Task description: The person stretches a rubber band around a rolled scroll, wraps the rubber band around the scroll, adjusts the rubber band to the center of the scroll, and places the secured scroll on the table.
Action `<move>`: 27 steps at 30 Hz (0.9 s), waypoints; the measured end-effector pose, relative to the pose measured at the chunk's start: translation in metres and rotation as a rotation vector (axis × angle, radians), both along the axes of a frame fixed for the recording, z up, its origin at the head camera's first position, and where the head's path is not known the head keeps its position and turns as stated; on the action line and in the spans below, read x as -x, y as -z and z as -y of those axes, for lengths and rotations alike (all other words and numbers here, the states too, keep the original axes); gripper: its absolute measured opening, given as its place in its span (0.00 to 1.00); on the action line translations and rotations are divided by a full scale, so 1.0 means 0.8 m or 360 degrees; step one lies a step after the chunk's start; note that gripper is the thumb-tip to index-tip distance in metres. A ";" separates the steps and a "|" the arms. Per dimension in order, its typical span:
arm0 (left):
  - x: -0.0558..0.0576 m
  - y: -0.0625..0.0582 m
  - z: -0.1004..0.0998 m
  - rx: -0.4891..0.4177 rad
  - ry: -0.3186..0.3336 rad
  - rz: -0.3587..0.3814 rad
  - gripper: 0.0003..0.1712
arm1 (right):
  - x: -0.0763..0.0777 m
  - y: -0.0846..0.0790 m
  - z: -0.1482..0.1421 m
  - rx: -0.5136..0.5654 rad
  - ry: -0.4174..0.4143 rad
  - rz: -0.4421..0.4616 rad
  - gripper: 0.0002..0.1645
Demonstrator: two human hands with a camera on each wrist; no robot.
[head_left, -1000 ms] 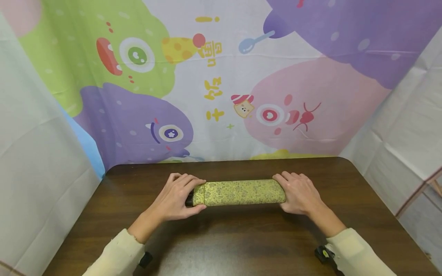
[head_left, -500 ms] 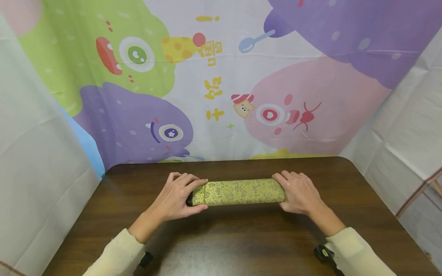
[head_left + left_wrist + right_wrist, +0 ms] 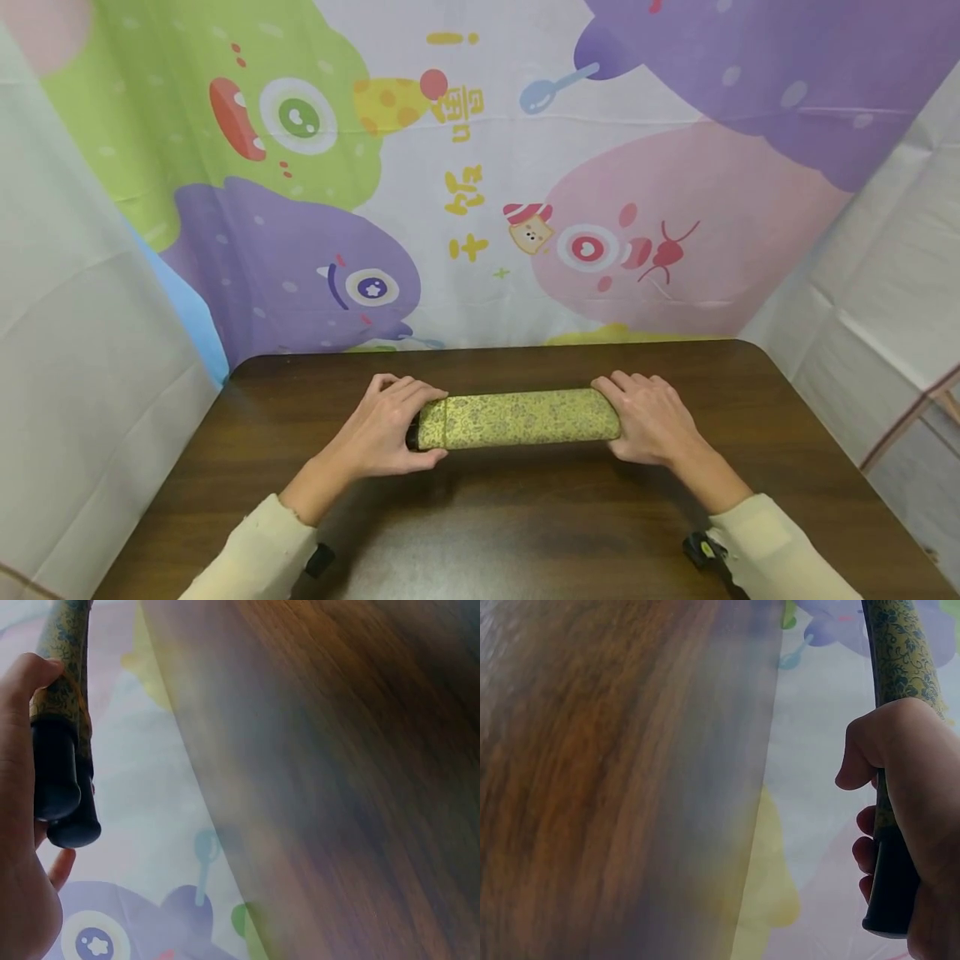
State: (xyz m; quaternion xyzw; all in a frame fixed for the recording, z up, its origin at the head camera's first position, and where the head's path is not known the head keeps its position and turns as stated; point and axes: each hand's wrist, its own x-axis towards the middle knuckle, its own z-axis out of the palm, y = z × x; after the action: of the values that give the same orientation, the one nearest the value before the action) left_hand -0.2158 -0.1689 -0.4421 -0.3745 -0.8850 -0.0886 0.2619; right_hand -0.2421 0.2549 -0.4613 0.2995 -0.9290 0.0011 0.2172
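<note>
A rolled scroll [image 3: 528,419] in yellow-green floral brocade is held level above the table, lying left to right. At its left end my left hand [image 3: 382,429] holds it, thumb on the near side and fingers on the far side. The left wrist view shows two rollers side by side there, each ending in a black knob [image 3: 56,776]. My right hand [image 3: 648,421] grips the other end, covering much of it. In the right wrist view the fingers curl round the roller, and a black knob [image 3: 892,892] sticks out below the palm.
Beneath is a dark brown wooden table [image 3: 480,533] with rounded far corners. Behind it hangs a cartoon-printed curtain [image 3: 480,308], and pale cloth walls [image 3: 82,333] flank both sides. A small black device [image 3: 701,550] sits at the right wrist.
The scroll stays nearly in place. My left thumb and fingertips shift slightly along its left end. The right hand keeps the same hold.
</note>
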 end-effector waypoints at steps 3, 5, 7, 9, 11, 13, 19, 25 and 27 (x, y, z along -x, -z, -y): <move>0.000 0.000 -0.002 -0.0012 0.0002 -0.0001 0.43 | 0.000 0.001 0.001 -0.0002 0.0004 0.0016 0.42; 0.000 0.001 -0.002 -0.0010 -0.0007 -0.0003 0.43 | 0.000 0.002 0.001 0.0000 0.0007 0.0016 0.42; 0.000 0.000 -0.003 -0.0004 -0.0019 -0.0008 0.43 | 0.000 0.003 0.002 0.0006 0.0007 0.0009 0.42; 0.000 0.000 -0.003 0.0006 -0.0033 -0.0028 0.44 | 0.000 0.003 0.002 0.0012 0.0004 0.0000 0.42; 0.000 0.000 -0.004 0.0020 -0.0044 -0.0061 0.44 | 0.001 0.004 0.003 0.0018 -0.0004 -0.0010 0.42; 0.000 0.000 -0.004 0.0029 -0.0051 -0.0094 0.44 | 0.001 0.006 0.003 0.0024 -0.0011 -0.0019 0.42; -0.002 -0.001 -0.004 0.0034 -0.0069 -0.0100 0.45 | 0.001 0.003 0.003 0.0023 -0.0007 -0.0028 0.42; -0.002 -0.003 0.000 0.0025 -0.0090 0.0026 0.47 | 0.002 -0.003 0.002 0.0026 0.0018 0.0001 0.42; -0.002 -0.003 0.001 0.0021 -0.0092 0.0047 0.47 | 0.002 -0.004 0.002 0.0025 0.0014 0.0004 0.42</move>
State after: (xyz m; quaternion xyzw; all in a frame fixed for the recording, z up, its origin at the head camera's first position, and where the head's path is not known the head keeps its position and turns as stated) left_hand -0.2142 -0.1700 -0.4398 -0.3492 -0.8998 -0.0807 0.2487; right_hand -0.2436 0.2532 -0.4581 0.2938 -0.9305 0.0079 0.2186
